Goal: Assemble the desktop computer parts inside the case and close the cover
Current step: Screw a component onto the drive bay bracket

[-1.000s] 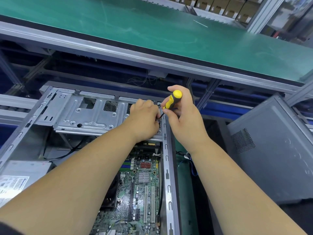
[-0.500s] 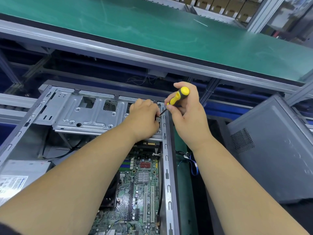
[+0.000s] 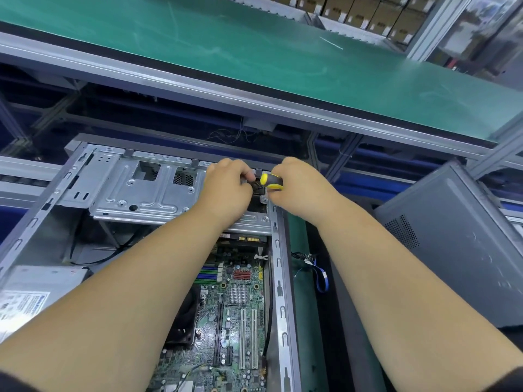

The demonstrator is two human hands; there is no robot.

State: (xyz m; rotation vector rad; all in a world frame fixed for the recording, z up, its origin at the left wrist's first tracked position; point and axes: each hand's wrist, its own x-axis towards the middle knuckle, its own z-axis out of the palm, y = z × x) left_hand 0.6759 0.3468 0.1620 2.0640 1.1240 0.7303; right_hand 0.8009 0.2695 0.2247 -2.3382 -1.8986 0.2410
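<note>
both hands meet at twelve o'clock on the case [image 3: 278,278]: right hand [image 3: 300,190] grips the screwdriver [image 3: 271,181], left hand [image 3: 226,190] pinches beside its tip. a tilted tip could slip off, dropping the screw onto the motherboard [image 3: 237,321] at six

Bright even overhead light, soft shadows inside case [image 3: 278,278]; wide-angle bending at edges; slight softness throughout.

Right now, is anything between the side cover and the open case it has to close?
Yes: both hands, left and right with the screwdriver, reach into the case. The cover leans apart at right.
</note>
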